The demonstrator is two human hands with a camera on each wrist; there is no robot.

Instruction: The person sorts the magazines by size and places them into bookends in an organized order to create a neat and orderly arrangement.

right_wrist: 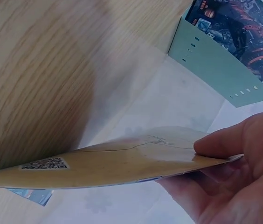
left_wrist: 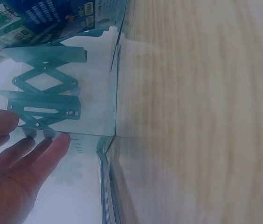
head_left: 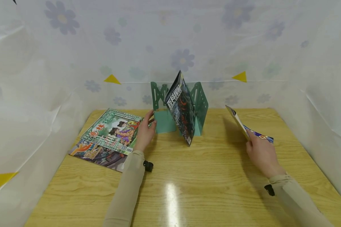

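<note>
A green expandable bookend (head_left: pixel 164 121) with scissor links stands near the back of the table. A dark-covered magazine (head_left: pixel 182 110) leans tilted between its end plates. My left hand (head_left: pixel 145 130) is at the bookend's left end, fingertips right at the end plate (left_wrist: pixel 89 136) and thumb near its edge. My right hand (head_left: pixel 262 154) pinches a thin magazine (right_wrist: pixel 117 170) by its edge, thumb on one face and fingers on the other. Beyond that magazine shows a blue printed piece (head_left: pixel 261 135); the cover is mostly turned from view.
Left of my left hand, a green magazine (head_left: pixel 113 129) with cartoon children overlaps another magazine (head_left: pixel 98 154) on the wooden table (head_left: pixel 199 183). Flowered white sheeting (head_left: pixel 147 47) rises behind and at both sides, with yellow triangles (head_left: pixel 240 77) stuck on it.
</note>
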